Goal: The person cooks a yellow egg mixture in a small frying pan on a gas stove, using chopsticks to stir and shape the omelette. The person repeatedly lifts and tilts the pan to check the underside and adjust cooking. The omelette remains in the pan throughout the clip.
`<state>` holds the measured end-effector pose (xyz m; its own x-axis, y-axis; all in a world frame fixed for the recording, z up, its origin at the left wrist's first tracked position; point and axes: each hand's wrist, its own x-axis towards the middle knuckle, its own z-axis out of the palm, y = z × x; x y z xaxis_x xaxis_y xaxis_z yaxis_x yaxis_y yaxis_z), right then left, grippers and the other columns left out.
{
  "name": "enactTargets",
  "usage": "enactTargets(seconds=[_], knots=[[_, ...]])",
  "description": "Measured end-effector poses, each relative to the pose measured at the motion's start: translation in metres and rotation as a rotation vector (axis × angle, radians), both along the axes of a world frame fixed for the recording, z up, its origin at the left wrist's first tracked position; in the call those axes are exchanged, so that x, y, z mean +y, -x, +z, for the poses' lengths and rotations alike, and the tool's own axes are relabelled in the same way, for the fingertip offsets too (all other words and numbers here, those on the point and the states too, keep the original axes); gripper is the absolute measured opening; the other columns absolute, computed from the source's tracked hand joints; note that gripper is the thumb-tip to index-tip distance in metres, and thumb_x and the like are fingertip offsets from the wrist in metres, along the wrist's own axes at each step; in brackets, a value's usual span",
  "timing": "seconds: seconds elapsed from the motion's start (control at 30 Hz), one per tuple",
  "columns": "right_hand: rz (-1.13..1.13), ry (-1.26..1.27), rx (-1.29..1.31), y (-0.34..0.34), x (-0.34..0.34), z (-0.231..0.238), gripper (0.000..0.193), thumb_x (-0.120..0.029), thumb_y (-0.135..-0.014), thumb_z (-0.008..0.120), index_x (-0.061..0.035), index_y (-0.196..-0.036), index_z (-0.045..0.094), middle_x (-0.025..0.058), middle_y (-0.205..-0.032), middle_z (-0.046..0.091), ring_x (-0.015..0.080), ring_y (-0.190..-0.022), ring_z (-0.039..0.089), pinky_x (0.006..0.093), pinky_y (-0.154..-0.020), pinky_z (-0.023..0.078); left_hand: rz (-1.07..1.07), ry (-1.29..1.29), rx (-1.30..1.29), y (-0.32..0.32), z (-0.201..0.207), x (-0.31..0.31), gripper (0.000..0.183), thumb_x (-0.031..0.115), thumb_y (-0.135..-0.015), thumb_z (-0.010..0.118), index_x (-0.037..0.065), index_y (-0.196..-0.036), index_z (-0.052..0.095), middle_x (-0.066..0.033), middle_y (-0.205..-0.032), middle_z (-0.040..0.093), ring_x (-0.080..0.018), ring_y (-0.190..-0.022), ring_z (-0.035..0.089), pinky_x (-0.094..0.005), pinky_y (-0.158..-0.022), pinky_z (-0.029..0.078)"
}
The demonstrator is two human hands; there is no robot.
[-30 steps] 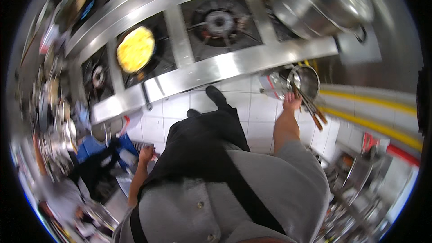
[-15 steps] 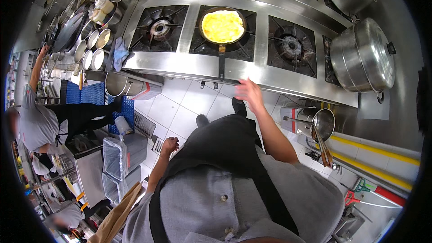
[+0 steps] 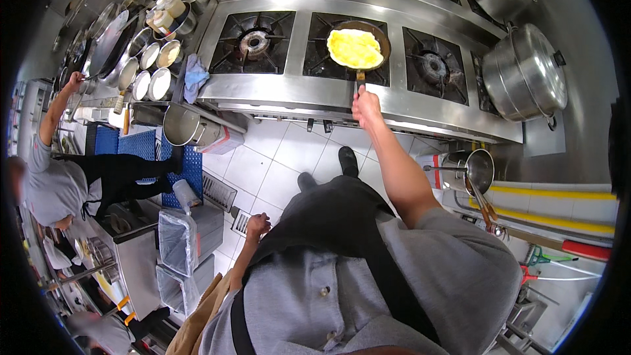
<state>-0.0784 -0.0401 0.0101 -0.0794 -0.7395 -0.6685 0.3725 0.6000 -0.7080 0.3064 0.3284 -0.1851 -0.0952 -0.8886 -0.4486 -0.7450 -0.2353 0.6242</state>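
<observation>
My right hand (image 3: 366,106) is closed around the handle of a dark frying pan (image 3: 384,39) on the middle front burner of the stove. A round yellow omelette (image 3: 355,48) with a paler, uneven edge lies in the pan, toward its left side, so the dark pan surface shows mostly on the right. Low at my left side hangs my left hand (image 3: 258,225), its fingers loosely curled and nothing visible in them.
Burners flank the pan: one to the left (image 3: 254,42), one to the right (image 3: 433,66). A large lidded steel pot (image 3: 529,72) stands far right. A blue cloth (image 3: 196,77) hangs at the stove's left corner. At left, a co-worker (image 3: 49,184) reaches toward a large pan.
My right hand has gone from open above the stove's front edge to gripping the pan handle. The omelette has shifted left within the pan. My view has moved slightly.
</observation>
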Motion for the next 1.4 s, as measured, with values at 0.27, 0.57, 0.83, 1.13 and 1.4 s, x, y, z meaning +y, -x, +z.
enactTargets(seconds=[0.27,0.57,0.83,1.13,1.4], knots=[[0.06,0.025,-0.046,0.006,0.006,0.009,0.037,-0.037,-0.099,0.039,-0.0101,-0.074,0.043,-0.0034,-0.052,0.032,0.0067,-0.037,0.024,0.0237,-0.033,0.016,0.099,-0.106,-0.04,0.025,0.022,-0.018,0.019,0.019,-0.077,0.061,0.003,-0.085,0.057,-0.0108,-0.08,0.069,-0.0283,-0.071,0.066,-0.0372,-0.059,0.053],[0.088,0.08,-0.037,0.007,-0.034,-0.008,0.036,-0.037,-0.099,0.04,-0.0097,-0.075,0.043,-0.0035,-0.053,0.033,0.0068,-0.039,0.025,0.0235,-0.033,0.016,-0.276,0.134,-0.18,0.011,-0.008,-0.031,0.023,0.015,-0.073,0.065,-0.001,-0.088,0.056,-0.0135,-0.077,0.068,-0.0301,-0.072,0.066,-0.0382,-0.061,0.053],[0.167,0.025,-0.013,0.01,-0.032,-0.015,0.031,-0.032,-0.099,0.041,-0.0088,-0.079,0.044,-0.0017,-0.054,0.036,0.0096,-0.04,0.029,0.0259,-0.035,0.022,0.037,-0.106,-0.113,0.041,0.068,-0.039,0.02,0.014,-0.074,0.065,0.001,-0.086,0.057,-0.0157,-0.079,0.068,-0.0326,-0.072,0.065,-0.0409,-0.063,0.053],[0.075,0.038,0.051,0.001,-0.005,-0.012,0.036,-0.036,-0.098,0.041,-0.0098,-0.074,0.045,-0.0024,-0.052,0.035,0.0071,-0.036,0.024,0.0248,-0.031,0.016,0.021,0.019,0.043,0.002,-0.017,-0.006,0.018,0.012,-0.075,0.064,-0.001,-0.087,0.057,-0.0175,-0.078,0.066,-0.0344,-0.066,0.064,-0.0409,-0.057,0.052],[0.119,0.126,0.146,-0.008,-0.028,0.009,0.037,-0.035,-0.097,0.042,-0.0099,-0.07,0.045,-0.0038,-0.051,0.034,0.0077,-0.036,0.026,0.0254,-0.032,0.017,-0.196,0.079,-0.12,-0.013,-0.022,0.009,0.023,0.024,-0.076,0.062,0.001,-0.08,0.059,-0.0184,-0.075,0.066,-0.0348,-0.067,0.064,-0.043,-0.059,0.051]])
